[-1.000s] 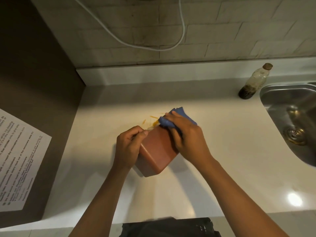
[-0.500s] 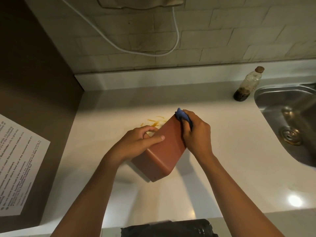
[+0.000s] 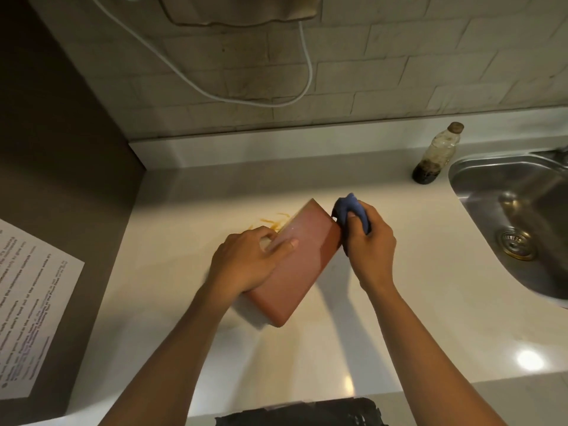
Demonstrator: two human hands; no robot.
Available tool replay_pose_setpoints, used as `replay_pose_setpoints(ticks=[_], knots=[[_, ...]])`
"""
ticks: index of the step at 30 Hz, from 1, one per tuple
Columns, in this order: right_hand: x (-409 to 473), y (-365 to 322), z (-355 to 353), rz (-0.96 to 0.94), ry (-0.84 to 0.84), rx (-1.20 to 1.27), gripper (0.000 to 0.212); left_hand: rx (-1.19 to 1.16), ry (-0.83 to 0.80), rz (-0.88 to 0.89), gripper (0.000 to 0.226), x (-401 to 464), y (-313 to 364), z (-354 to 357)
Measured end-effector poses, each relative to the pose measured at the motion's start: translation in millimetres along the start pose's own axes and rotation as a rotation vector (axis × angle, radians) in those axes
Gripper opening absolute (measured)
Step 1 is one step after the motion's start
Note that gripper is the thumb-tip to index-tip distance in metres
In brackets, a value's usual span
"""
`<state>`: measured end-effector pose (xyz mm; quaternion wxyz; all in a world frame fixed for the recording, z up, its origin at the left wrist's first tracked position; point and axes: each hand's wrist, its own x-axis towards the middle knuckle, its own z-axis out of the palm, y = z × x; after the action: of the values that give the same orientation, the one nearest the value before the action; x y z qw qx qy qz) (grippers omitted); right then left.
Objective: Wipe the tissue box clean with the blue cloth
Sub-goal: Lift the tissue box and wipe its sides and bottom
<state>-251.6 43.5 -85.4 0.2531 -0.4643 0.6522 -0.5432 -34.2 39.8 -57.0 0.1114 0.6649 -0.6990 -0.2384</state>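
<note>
Tissue box (image 3: 299,262) under left hand (image 3: 249,262), blue cloth (image 3: 352,212) in right hand (image 3: 368,250) grip

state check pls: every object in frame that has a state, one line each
tissue box: tilted on the counter, held
blue cloth: bunched, against the box's right end
left hand: grips the box
right hand: grips the cloth
bottle: upright, capped, dark liquid at the bottom
sink: no water visible

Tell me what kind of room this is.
Most likely a home kitchen: a steel sink set into a pale countertop, a tiled backsplash behind it, and a corked bottle beside the sink.
</note>
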Motion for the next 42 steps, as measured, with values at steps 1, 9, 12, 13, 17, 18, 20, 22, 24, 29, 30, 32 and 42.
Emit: replay_pose_setpoints(ticks=[1,9,12,13,17,18,20,22,24,29,30,32,42], knots=[[1,1,-2,0.048,0.035,0.037,0.021,-0.060,0.039,0.009,0.075,0,-5,-3],[3,-5,9,0.267,0.077,0.214,0.026,-0.477,0.240,0.241,0.050,-13,-32,-16],[-2,-14,21,0.288,0.083,0.264,0.023,-0.538,0.200,0.369,0.045,-17,-35,-12],[-3,-16,24,0.294,0.090,0.283,0.023,-0.544,0.192,0.389,0.045,-19,-36,-10],[-4,-22,27,0.275,0.001,0.398,0.025,-0.539,0.184,0.377,0.038,-20,-43,-9],[-3,-23,27,0.268,-0.040,0.420,0.027,-0.545,0.179,0.367,0.039,-20,-45,-9],[0,-27,26,0.264,-0.088,0.444,0.027,-0.581,0.152,0.339,0.046,-21,-47,-11],[1,-28,27,0.271,-0.093,0.451,0.027,-0.583,0.100,0.292,0.050,-21,-45,-13],[0,-30,30,0.260,-0.085,0.442,0.029,-0.614,0.027,0.247,0.054,-21,-41,-15],[-6,-33,36,0.219,-0.057,0.438,0.032,-0.636,-0.081,0.303,0.111,-29,-35,-15],[-7,-34,37,0.208,-0.062,0.427,0.032,-0.607,-0.065,0.289,0.123,-31,-32,-16],[-9,-35,39,0.184,-0.065,0.406,0.030,-0.576,-0.002,0.229,0.133,-33,-26,-16],[-14,-44,34,0.043,-0.079,0.296,0.036,-0.573,0.217,0.178,0.120,-35,-21,-13]])
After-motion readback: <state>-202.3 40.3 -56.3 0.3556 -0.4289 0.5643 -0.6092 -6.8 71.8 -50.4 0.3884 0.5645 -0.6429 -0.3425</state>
